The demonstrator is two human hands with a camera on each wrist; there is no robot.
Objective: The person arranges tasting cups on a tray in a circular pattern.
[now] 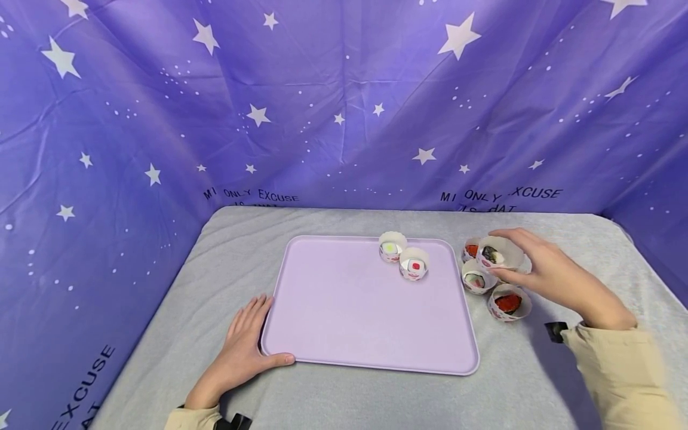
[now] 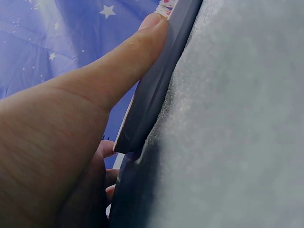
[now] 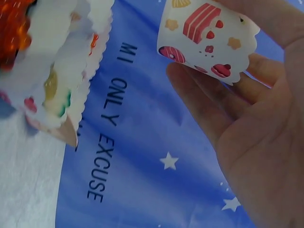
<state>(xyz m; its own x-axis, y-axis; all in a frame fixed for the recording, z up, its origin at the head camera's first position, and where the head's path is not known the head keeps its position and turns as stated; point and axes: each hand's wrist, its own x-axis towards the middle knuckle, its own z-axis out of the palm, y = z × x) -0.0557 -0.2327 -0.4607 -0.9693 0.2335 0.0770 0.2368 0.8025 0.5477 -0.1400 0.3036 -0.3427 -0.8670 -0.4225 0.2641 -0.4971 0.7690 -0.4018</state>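
My right hand (image 1: 559, 278) holds a white paper baking cup (image 1: 509, 255) between thumb and fingers, raised over the other cups on the right. Inside it is a dark-wrapped, white sushi-like piece (image 1: 491, 255). In the right wrist view, the cup (image 3: 204, 38) shows a scalloped rim and cake prints. My left hand (image 1: 242, 349) rests against the near-left corner of a light purple tray (image 1: 365, 316), thumb along its front edge and fingers along its left side. Two paper cups, one with a yellow-green centre (image 1: 390, 249) and one with a red centre (image 1: 415, 270), stand on the tray's far right.
Right of the tray stand several more cups: one with orange-red topping (image 1: 472, 249), one with a pink centre (image 1: 477, 282), one with red topping (image 1: 508, 304). Grey cloth (image 1: 333, 397) covers the table. A purple star-print curtain (image 1: 322, 119) hangs behind and at both sides.
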